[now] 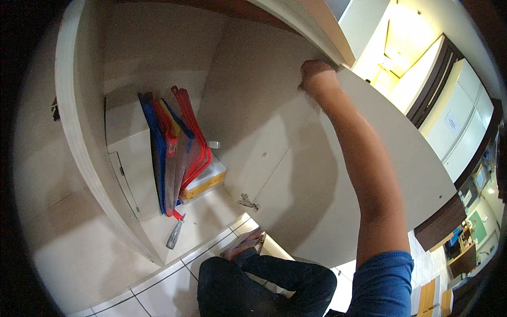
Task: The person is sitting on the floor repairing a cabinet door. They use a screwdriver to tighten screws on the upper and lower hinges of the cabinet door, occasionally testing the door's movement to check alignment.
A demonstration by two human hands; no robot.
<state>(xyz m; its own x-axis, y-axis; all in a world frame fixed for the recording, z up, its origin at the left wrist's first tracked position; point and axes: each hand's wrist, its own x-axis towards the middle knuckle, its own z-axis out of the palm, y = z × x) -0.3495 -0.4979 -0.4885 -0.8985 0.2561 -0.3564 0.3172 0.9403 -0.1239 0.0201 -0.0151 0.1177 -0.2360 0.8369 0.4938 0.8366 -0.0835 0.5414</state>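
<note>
Fingers of the right hand (318, 78) are curled in, high up, close under the wooden board (330, 34). I can't tell if they pinch something small or just make a fist, because the back of the hand hides the tips. The left hand is not in sight.

It looks like the step is to reach up and work where the big open door (317, 206) meets the cupboard wall (248, 90). The next move seems to call for a firm, careful touch and a better look at that spot.

The door is right by the fingers. It spreads out below them and to their right, behind the arm. I can't tell if they touch it. Down and left of the fingers, well apart, is a metal hinge (248, 203). Farther left and down from them stand the red and blue folders (179, 142), leaning together. Lower still, far from the fingers, lies a small red and grey tool (175, 235).
</note>
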